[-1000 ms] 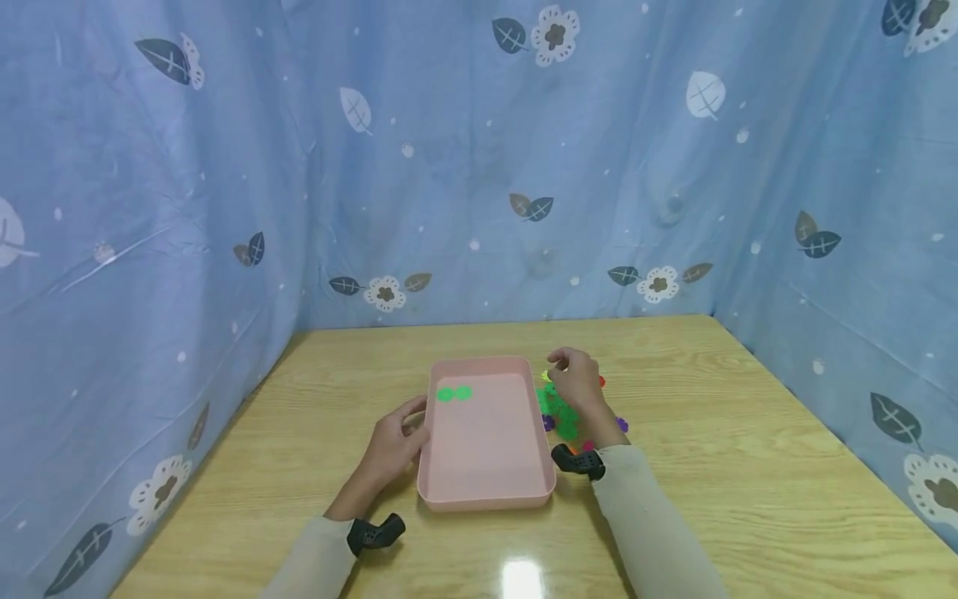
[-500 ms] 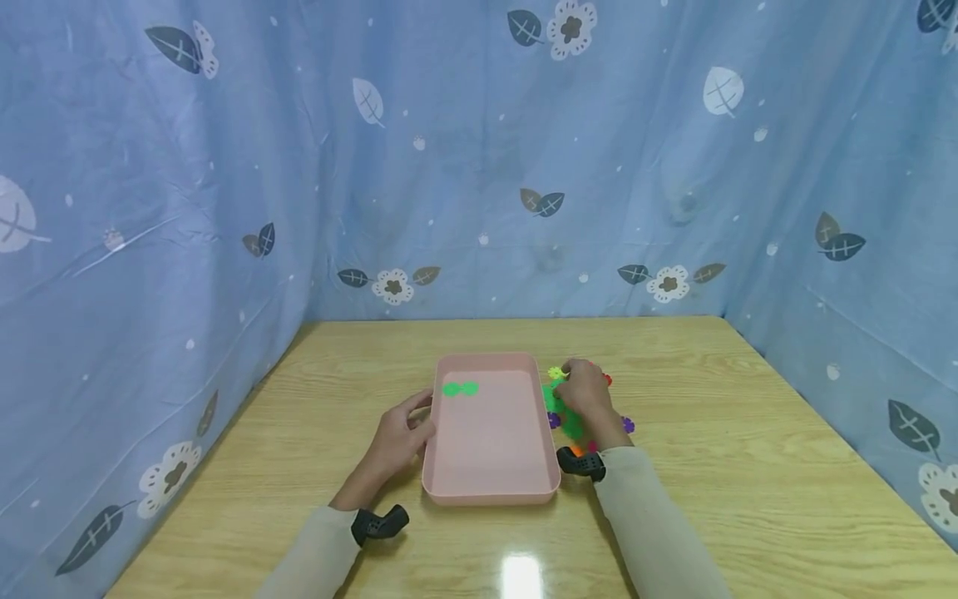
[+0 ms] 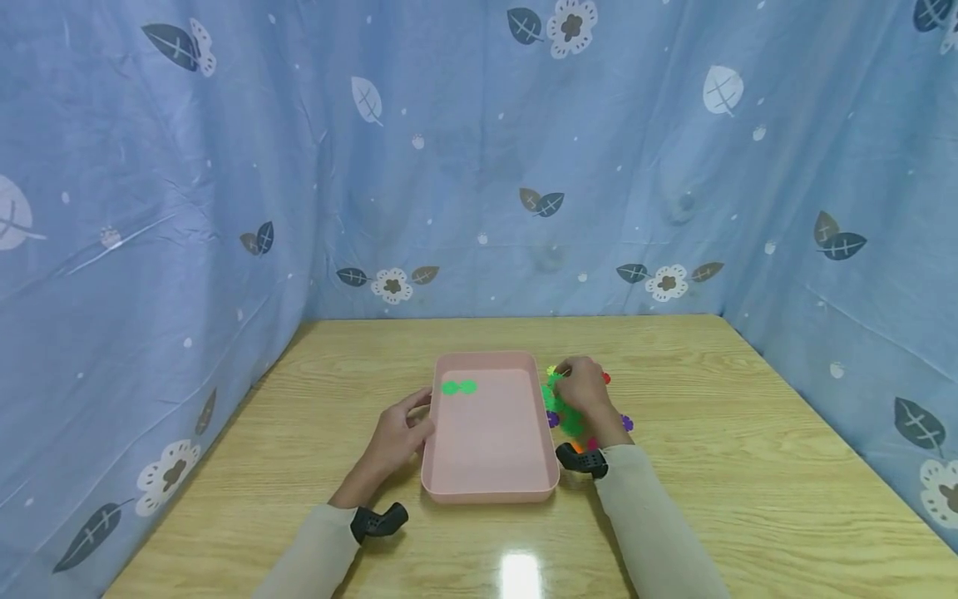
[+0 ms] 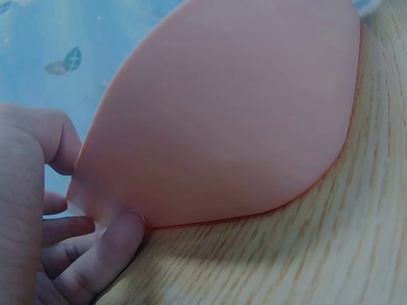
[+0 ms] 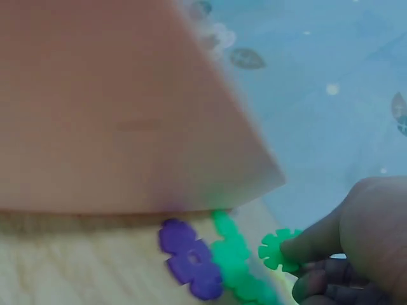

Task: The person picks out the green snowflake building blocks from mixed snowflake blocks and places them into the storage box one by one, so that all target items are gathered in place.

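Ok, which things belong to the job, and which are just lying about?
Likely job: left hand, right hand, pink tray, pinched green piece, green pair in tray, green pile.

Likely lying about: purple pieces, yellow piece, red piece, orange piece, magenta piece.

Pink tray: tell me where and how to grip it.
Grip the pink tray by its two long walls, coming from left and right: their raised sides and thin rims should suit a pinch. On the right, stay toward the near end, since flower pieces crowd that wall farther back.

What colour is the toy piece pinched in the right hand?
Bright green. The toy piece shows best in the right wrist view.
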`<state>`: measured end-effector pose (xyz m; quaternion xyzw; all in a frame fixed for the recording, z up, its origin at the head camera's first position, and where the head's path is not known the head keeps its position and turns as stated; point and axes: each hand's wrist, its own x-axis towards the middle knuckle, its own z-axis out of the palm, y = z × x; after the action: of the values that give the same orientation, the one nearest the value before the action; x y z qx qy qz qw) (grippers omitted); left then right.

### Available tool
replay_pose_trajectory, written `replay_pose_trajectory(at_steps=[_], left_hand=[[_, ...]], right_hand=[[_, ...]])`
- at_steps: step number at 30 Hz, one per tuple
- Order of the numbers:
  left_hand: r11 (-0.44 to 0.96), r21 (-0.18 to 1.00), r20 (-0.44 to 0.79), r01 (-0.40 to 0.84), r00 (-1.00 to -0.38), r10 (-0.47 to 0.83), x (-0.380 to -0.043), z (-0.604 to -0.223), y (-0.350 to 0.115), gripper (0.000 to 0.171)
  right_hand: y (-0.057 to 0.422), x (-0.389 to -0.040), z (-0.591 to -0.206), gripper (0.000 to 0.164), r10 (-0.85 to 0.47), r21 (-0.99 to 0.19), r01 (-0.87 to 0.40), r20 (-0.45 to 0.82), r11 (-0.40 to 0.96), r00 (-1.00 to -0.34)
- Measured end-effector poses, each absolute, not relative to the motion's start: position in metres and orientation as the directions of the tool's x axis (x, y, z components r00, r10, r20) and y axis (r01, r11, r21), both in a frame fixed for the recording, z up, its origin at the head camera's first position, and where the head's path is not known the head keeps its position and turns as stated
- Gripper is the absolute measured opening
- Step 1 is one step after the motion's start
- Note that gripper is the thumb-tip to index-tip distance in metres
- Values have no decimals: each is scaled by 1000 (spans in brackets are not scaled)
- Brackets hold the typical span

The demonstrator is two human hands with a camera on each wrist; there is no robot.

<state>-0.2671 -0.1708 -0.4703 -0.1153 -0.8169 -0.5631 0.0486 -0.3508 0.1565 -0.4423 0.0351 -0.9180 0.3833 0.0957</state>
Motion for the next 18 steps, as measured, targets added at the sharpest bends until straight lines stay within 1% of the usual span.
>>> replay_pose_trajectory(at_steps=[3,9,14,18], left_hand=[[336,911,203,237,-970,133,-267,-471,-171,64],[326,914,205,244,-967,150,-271,-470,-171,64],[339,906,224,253,-967,124,-272,-470,-171,64],[328,911,219,250,-967,131,-273,-474,-169,63]], right_hand=[[157,-350,-437,19,-17,-734,-159,197,660,-980],[151,-349,-419,17,-89,-809,-192,171,556,-981],[140,-346,-406,16,-124,-814,-239,205,530,-971],[135,-344,-405,18,-136,-840,-239,197,488,-971]])
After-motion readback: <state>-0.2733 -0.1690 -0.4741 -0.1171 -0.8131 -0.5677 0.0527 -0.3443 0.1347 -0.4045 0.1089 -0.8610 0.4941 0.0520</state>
